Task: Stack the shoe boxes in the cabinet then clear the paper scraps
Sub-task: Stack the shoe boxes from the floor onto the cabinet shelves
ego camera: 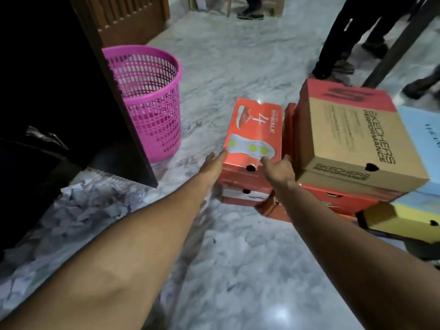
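Two arms reach forward over the floor. Our left hand point(214, 163) and right hand point(277, 171), fingers spread and holding nothing, meet the near corners of the top orange shoe box point(253, 136), on a low stack beside the cabinet point(78, 103). Stacking seems just beginning; next we must clamp and lift.

Before you, the grey marbled floor point(238, 270) bears a pink mesh waste basket point(147, 101) at left, crumpled paper scraps point(90, 206) beside the dark cabinet point(71, 103), and stacked shoe boxes point(247, 201) at right, with a yellow box point(395, 220) nearby.
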Available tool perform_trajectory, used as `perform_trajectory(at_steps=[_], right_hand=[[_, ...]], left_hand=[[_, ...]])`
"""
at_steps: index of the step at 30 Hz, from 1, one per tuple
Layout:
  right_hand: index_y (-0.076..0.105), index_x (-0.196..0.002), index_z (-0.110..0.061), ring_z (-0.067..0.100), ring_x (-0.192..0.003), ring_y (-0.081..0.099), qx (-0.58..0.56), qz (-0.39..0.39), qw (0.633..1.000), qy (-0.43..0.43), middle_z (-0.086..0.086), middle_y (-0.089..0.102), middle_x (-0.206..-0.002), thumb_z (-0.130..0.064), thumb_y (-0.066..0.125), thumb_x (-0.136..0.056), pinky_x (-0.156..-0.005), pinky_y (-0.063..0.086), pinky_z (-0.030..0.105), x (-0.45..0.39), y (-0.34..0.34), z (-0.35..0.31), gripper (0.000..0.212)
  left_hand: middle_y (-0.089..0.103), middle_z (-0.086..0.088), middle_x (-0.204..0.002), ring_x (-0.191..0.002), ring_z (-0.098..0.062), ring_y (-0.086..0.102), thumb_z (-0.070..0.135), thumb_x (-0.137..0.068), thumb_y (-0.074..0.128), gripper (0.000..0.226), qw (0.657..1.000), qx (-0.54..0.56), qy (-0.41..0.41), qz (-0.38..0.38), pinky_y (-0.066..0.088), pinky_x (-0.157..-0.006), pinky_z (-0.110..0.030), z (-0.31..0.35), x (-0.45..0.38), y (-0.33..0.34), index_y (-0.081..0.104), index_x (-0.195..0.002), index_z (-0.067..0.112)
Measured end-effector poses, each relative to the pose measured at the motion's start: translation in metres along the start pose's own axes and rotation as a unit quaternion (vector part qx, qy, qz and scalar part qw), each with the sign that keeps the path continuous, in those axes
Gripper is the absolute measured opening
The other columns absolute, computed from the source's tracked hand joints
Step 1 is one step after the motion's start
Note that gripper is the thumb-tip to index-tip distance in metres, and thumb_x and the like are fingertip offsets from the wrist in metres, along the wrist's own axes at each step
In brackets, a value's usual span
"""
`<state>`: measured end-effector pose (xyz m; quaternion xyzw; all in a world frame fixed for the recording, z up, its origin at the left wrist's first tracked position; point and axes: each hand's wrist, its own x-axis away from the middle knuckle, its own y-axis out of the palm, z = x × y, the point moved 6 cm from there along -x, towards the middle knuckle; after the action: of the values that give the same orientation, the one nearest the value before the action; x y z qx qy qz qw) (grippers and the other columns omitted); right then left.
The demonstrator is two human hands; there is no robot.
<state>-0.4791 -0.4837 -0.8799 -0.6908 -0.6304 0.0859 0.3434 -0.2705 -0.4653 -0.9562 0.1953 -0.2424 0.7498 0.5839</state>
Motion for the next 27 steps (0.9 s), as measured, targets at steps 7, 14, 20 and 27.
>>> perform_trajectory(at_steps=[7,14,20,27], right_hand=[[0.052,-0.133,0.000,0.042,-0.118,0.065,0.028,-0.020,0.999,-0.032,0.020,0.067,-0.127,-0.044,0.063,-0.096,-0.095,0.052,0.041,0.004,0.003,0.018,0.059],[0.037,-0.150,-0.023,0.035,-0.118,0.061,-0.155,-0.147,0.976,0.038,0.007,0.055,-0.137,-0.092,0.070,-0.047,-0.103,0.051,0.058,0.018,0.017,0.030,0.128],[0.055,-0.127,-0.024,0.037,-0.093,0.074,-0.208,-0.287,0.933,0.054,0.019,0.072,-0.114,-0.067,0.077,-0.074,-0.081,0.064,0.049,0.089,0.072,0.040,0.071],[0.048,-0.131,-0.028,0.035,-0.095,0.077,-0.170,-0.349,0.921,0.035,0.012,0.074,-0.114,-0.071,0.069,-0.082,-0.074,0.064,0.042,0.170,0.170,0.028,0.069]], left_hand=[[0.077,0.003,-0.110,-0.102,-0.016,0.070,0.073,-0.085,0.060,0.058,0.994,0.105,0.001,-0.017,0.053,-0.100,-0.038,0.003,0.052,-0.003,0.066,-0.124,0.031],[0.075,-0.009,-0.094,-0.088,-0.025,0.074,0.062,-0.087,0.064,0.047,0.996,0.076,-0.023,-0.041,0.062,-0.087,-0.038,-0.043,0.111,-0.095,0.070,-0.112,0.022],[0.064,-0.017,-0.099,-0.085,-0.025,0.064,0.058,-0.035,0.098,0.082,0.990,0.070,-0.059,-0.108,0.061,-0.072,-0.032,-0.097,0.179,-0.196,0.078,-0.101,0.015],[0.072,-0.015,-0.106,-0.084,-0.023,0.070,0.031,-0.043,0.098,0.085,0.980,0.106,-0.164,-0.045,0.060,-0.067,-0.033,-0.184,0.236,-0.302,0.071,-0.120,0.004]])
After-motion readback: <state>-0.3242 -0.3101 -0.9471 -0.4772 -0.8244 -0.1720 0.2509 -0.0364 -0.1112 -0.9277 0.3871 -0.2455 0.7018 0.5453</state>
